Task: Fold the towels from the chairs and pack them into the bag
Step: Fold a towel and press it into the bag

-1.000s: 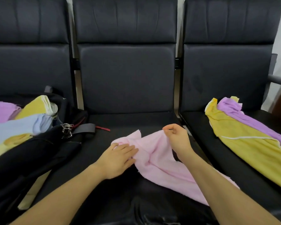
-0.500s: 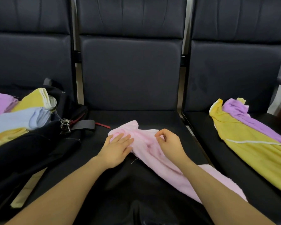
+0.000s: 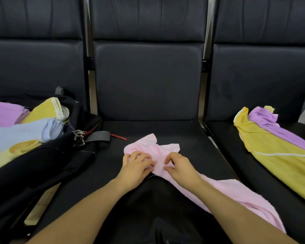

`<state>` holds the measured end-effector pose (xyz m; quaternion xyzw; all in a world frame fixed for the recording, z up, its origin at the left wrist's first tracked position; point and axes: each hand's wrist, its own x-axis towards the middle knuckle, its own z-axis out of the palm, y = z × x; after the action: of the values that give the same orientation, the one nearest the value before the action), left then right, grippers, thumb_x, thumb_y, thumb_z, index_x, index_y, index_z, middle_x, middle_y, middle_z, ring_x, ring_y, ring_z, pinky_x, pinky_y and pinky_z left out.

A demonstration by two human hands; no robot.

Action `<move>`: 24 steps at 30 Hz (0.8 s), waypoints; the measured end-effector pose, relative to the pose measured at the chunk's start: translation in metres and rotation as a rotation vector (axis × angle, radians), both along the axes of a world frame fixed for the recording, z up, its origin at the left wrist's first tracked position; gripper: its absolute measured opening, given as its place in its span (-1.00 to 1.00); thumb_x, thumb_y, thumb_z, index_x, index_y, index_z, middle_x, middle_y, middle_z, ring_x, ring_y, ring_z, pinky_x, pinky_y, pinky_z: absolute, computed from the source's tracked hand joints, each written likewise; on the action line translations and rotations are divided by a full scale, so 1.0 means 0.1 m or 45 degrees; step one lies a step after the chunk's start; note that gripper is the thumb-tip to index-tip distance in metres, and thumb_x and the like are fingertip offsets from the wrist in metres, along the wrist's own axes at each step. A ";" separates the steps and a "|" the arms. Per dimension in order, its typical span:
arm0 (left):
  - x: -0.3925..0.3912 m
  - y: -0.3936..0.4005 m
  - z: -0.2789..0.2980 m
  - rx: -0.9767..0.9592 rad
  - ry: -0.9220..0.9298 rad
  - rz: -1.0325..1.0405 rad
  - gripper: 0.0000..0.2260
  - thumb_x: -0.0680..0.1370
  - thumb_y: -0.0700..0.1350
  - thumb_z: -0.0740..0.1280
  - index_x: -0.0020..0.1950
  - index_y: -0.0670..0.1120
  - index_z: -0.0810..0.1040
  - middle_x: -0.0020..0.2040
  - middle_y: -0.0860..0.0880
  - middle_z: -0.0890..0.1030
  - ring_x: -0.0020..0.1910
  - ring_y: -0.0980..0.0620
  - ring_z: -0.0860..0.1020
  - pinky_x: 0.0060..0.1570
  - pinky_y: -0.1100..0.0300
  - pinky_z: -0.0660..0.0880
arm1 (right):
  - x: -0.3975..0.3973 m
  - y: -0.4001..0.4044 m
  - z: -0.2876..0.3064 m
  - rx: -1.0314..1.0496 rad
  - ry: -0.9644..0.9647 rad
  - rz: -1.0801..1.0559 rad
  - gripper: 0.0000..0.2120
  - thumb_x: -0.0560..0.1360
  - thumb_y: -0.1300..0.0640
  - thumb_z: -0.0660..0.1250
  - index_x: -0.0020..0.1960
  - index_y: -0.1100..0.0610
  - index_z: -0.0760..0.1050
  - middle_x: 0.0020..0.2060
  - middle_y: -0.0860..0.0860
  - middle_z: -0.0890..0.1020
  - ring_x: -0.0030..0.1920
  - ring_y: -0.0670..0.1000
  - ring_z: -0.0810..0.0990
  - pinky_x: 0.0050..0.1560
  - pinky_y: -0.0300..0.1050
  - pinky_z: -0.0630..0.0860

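Observation:
A pink towel (image 3: 224, 189) lies crumpled on the middle chair seat (image 3: 183, 136), trailing toward the lower right. My left hand (image 3: 135, 167) and my right hand (image 3: 180, 167) sit side by side on its far end, fingers curled into the cloth. A black bag (image 3: 42, 164) lies open on the left chair with folded purple, yellow and light blue towels (image 3: 28, 132) in its mouth. On the right chair a yellow towel (image 3: 278, 161) lies unfolded with a purple towel (image 3: 278, 131) draped over it.
Three dark padded chairs stand in a row, with narrow gaps between the seats. A metal clip (image 3: 78, 136) and a grey strap with a red tab (image 3: 102, 136) from the bag rest on the middle seat's left edge.
My right hand has come down from holding the towel's corner up and now rests close beside my left hand. The pink towel's far end has bunched together.

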<state>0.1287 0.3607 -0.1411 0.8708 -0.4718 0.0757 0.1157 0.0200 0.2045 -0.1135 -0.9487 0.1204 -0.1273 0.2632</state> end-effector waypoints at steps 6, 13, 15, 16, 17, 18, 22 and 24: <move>0.00 0.02 0.05 -0.221 0.049 0.012 -0.57 0.53 0.10 -0.10 -0.07 0.00 0.53 0.02 0.14 0.51 0.24 0.08 0.33 0.09 0.20 -0.06 | 0.01 -0.01 0.15 0.392 -0.207 -0.099 -0.88 0.48 0.29 0.35 -0.17 0.10 0.51 -0.33 -0.12 0.48 -0.33 -0.18 0.45 -0.26 -0.47 0.36; -0.07 0.00 0.56 -0.725 0.722 0.150 -0.84 0.61 -0.11 0.19 -0.14 -0.04 0.48 -0.42 0.02 0.40 -0.37 0.12 0.31 -0.38 0.37 0.26 | -0.03 -0.07 0.45 0.638 -0.389 -0.103 -0.91 0.46 0.29 0.36 -0.15 0.13 0.56 -0.25 0.09 0.61 -0.29 -0.10 0.51 -0.32 -0.42 0.42; -0.05 -0.01 0.67 -0.625 0.702 0.149 -0.85 0.59 -0.04 0.23 -0.16 0.02 0.51 -0.39 0.03 0.49 -0.32 0.12 0.40 -0.27 0.31 0.32 | -0.05 -0.12 0.48 0.616 -0.381 -0.112 -0.91 0.46 0.29 0.37 -0.16 0.12 0.56 -0.23 0.06 0.61 -0.30 -0.15 0.51 -0.29 -0.43 0.44; -0.05 -0.01 0.71 -0.568 0.653 0.153 -0.85 0.57 -0.02 0.24 -0.17 0.02 0.52 -0.36 0.08 0.53 -0.25 0.12 0.45 -0.15 0.25 0.37 | -0.06 -0.14 0.48 0.595 -0.357 -0.116 -0.91 0.46 0.28 0.37 -0.16 0.11 0.55 -0.25 0.00 0.60 -0.32 -0.21 0.50 -0.28 -0.43 0.43; -0.05 -0.02 0.71 -0.500 0.567 0.163 -0.85 0.57 0.00 0.25 -0.17 0.01 0.52 -0.35 0.11 0.52 -0.22 0.14 0.46 -0.03 0.20 0.37 | -0.07 -0.17 0.46 0.574 -0.326 -0.122 -0.91 0.47 0.27 0.37 -0.16 0.10 0.55 -0.27 -0.05 0.58 -0.33 -0.23 0.49 -0.28 -0.44 0.42; -0.05 -0.03 0.68 -0.432 0.442 0.179 -0.85 0.58 0.00 0.25 -0.16 0.01 0.50 -0.36 0.12 0.49 -0.24 0.16 0.44 0.07 0.18 0.34 | -0.07 -0.19 0.43 0.550 -0.291 -0.134 -0.91 0.47 0.27 0.37 -0.16 0.10 0.55 -0.27 -0.08 0.56 -0.31 -0.23 0.49 -0.28 -0.44 0.41; -0.15 -0.03 0.45 -0.369 -0.070 0.076 -0.89 0.56 0.01 0.27 -0.04 -0.01 0.52 -0.11 0.08 0.51 -0.09 0.02 0.48 0.07 0.15 0.22 | -0.05 -0.26 0.24 0.468 -0.213 -0.243 -0.91 0.49 0.27 0.35 -0.15 0.11 0.52 -0.16 0.04 0.57 -0.23 -0.13 0.47 -0.30 -0.48 0.37; -0.18 -0.03 0.36 -0.334 -0.087 -0.113 -0.74 0.52 0.10 0.17 -0.10 -0.02 0.56 -0.11 0.08 0.53 -0.09 -0.01 0.49 0.02 0.19 0.13 | -0.05 -0.31 0.17 0.484 -0.204 -0.309 -0.92 0.50 0.28 0.34 -0.15 0.13 0.52 -0.18 0.05 0.55 -0.24 -0.14 0.47 -0.33 -0.51 0.35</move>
<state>0.1111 0.3581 -0.1053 0.8234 -0.4996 0.1610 0.2156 0.0155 0.1731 -0.0965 -0.8475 0.2340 -0.2078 0.4286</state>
